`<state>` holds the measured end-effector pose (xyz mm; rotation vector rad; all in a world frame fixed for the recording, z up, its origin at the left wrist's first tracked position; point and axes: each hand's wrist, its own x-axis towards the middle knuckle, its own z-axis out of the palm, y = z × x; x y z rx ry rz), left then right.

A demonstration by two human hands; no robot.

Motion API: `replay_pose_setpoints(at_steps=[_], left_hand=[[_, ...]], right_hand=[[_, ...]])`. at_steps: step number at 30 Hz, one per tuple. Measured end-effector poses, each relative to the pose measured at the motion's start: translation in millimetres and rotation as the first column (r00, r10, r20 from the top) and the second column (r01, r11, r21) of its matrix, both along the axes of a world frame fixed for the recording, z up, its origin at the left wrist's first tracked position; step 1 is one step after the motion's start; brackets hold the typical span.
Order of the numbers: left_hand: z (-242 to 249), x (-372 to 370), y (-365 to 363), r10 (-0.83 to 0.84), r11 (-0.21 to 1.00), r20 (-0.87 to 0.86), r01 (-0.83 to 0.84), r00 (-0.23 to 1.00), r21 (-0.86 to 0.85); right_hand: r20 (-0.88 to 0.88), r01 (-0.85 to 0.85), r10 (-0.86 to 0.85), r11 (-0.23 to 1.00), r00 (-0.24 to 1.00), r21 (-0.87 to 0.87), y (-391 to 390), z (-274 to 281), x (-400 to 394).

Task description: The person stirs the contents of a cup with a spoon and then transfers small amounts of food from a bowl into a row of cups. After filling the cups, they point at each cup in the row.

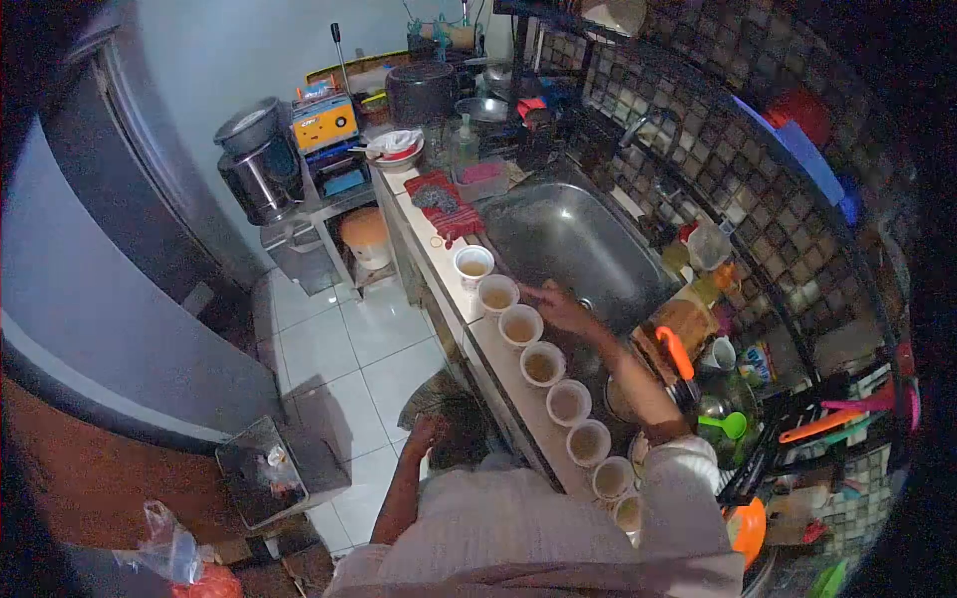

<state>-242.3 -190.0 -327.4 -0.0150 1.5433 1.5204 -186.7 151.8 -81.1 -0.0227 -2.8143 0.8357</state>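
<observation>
Along the counter's narrow edge (454,269) runs a row of plastic cups, each holding a little brownish liquid. The farthest cup (474,261) looks whiter than the others. My right hand (560,307) reaches over the sink side of the row, fingers stretched toward the second cup (498,295) with fingertips close to its rim. Nearer to me stand the third cup (520,326), a middle cup (568,403) and several more, the closest partly hidden by my sleeve. My left hand (429,434) hangs low beside my body, its fingers dark and unclear.
Right of the cups lies a steel sink (588,234). A red cloth (439,204) with a grey scrubber rests past the far cup. Orange-handled utensil (676,351), green spoon (726,426) and dishes crowd the right. A bin (274,478) stands on the tiled floor.
</observation>
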Motion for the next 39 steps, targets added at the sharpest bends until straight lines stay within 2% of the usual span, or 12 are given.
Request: replay_pose_setpoints(at_steps=[2, 7, 11, 17, 21, 23, 24, 26, 27, 29, 32, 39], left_hand=[[2, -5, -2, -0.133, 0.991, -0.022, 0.133, 0.991, -0.003], [-6, 2, -4, -0.042, 0.999, -0.068, 0.043, 0.997, 0.022], [15, 3, -3, -0.002, 1.000, 0.003, 0.002, 1.000, 0.006], [11, 6, 5, 0.041, 0.999, 0.003, -0.041, 0.999, 0.015], [11, -1, 6, -0.049, 0.998, 0.007, 0.050, 0.999, -0.042], [-16, -4, 0, -0.207, 0.950, -0.517, 0.297, 0.831, 0.097], [-8, -3, 3, -0.207, 0.950, -0.517, 0.298, 0.831, 0.098], [14, 2, 10, -0.041, 0.997, -0.014, 0.042, 0.999, 0.068], [11, 3, 9, -0.043, 0.997, -0.014, 0.043, 0.999, 0.067], [-8, 6, 5, -0.128, 0.988, -0.332, 0.151, 0.934, 0.044], [1, -1, 3, -0.183, 0.981, -0.061, 0.186, 0.981, 0.059], [8, 5, -3, -0.142, 0.973, -0.344, 0.194, 0.928, 0.123]], right_hand=[[-0.019, -0.027, 0.027, 1.000, 0.999, -0.012, -2, 2, 2], [0.080, 0.166, -0.165, 0.986, 0.983, -0.004, 7, -13, -5], [-0.004, 0.089, -0.089, 0.994, 0.996, 0.058, 11, 1, -2], [-0.021, 0.102, -0.105, 0.989, 0.994, -0.104, 1, 14, 2], [-0.035, 0.091, -0.093, 0.994, 0.995, -0.063, -2, 8, -1], [-0.027, 0.100, -0.102, 0.993, 0.994, -0.066, -3, 5, -3], [-0.060, 0.083, -0.089, 0.992, 0.994, -0.095, -5, 7, -2], [-0.093, 0.066, -0.078, 0.990, 0.993, -0.124, -7, 10, 0], [-0.078, 0.069, -0.079, 0.991, 0.994, -0.117, -7, 11, 0], [-0.065, 0.075, -0.082, 0.991, 0.995, -0.111, -4, 9, 0], [-0.126, 0.031, -0.041, 0.996, 0.991, -0.078, 1, 4, -3], [-0.075, 0.066, -0.075, 0.990, 0.994, -0.122, 0, -2, -5]])
